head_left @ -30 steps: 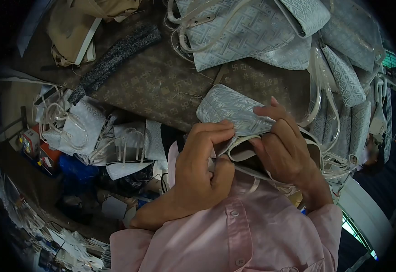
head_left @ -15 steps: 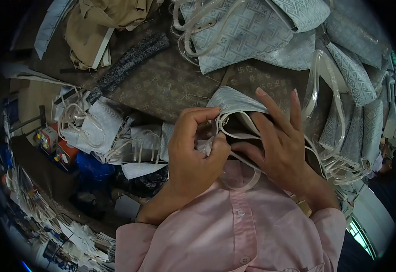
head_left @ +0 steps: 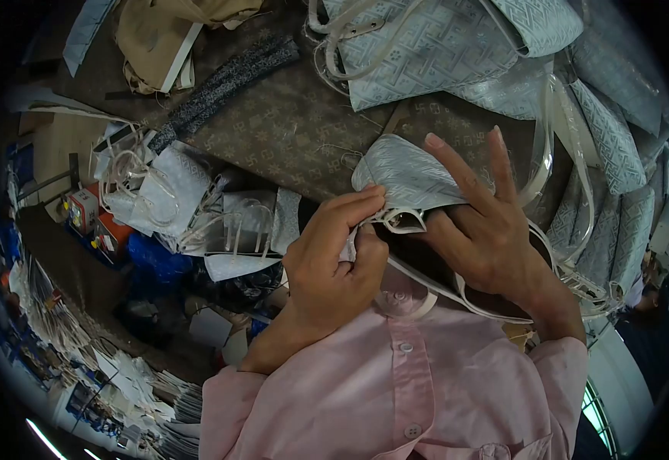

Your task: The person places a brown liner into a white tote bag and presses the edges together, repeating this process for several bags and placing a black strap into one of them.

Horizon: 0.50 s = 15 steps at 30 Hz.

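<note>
A silver patterned bag with pale edging lies between my hands, its dark opening facing my chest. My left hand pinches the bag's pale rim between thumb and fingers, beside a small folded loop of edging. My right hand reaches partly into the opening; two of its fingers stretch upward, while the tips of the others are hidden by the bag. A clear strap hangs below the rim, against the pink shirt.
More silver bags with clear handles lie at the top and right of the brown patterned surface. At the left are a dark speckled roll, tan fabric, silver pieces and a blue plastic bag.
The bag's rim has been turned, and the edging loop by my left hand looks smaller and flatter. My right hand has shifted slightly right. The surroundings have shifted slightly in view.
</note>
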### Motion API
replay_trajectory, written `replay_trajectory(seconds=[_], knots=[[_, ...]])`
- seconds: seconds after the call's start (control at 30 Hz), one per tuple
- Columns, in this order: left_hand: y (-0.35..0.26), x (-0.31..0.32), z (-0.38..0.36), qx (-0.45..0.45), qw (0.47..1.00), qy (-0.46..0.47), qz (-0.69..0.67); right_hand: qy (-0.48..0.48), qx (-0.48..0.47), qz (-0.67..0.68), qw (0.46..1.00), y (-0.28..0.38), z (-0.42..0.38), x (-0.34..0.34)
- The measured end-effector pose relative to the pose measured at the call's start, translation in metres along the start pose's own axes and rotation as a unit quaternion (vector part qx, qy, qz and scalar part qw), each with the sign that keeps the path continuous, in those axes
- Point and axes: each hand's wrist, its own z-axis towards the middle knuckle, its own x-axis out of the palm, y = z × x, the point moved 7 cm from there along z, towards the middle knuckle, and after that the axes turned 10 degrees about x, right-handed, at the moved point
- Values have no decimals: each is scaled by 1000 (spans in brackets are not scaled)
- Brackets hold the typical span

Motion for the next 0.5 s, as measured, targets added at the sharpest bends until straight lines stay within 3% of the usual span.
replay_trajectory(seconds=[0.07, 0.13, 0.27, 0.33, 0.37, 0.43, 0.5], knots=[[-1, -1, 0, -7, 1000, 8, -4, 14, -20, -9, 1000, 2, 3, 0], [0, 1, 2, -21, 999, 28, -5, -13, 48, 34, 998, -6, 8, -5], [-2, 1, 0, 6, 998, 54, -14, 8, 48, 35, 998, -13, 4, -7], [-4, 2, 0, 22, 996, 84, 4, 92, -34, 52, 994, -14, -2, -3], [-6, 2, 0, 20, 996, 84, 0, 96, -32, 50, 994, -14, -2, -2], [-3, 4, 2, -23, 996, 86, -23, 47, -24, 46, 998, -13, 0, -4], [-7, 3, 6, -7, 996, 90, -16, 16, -6, 32, 999, -8, 2, -2]])
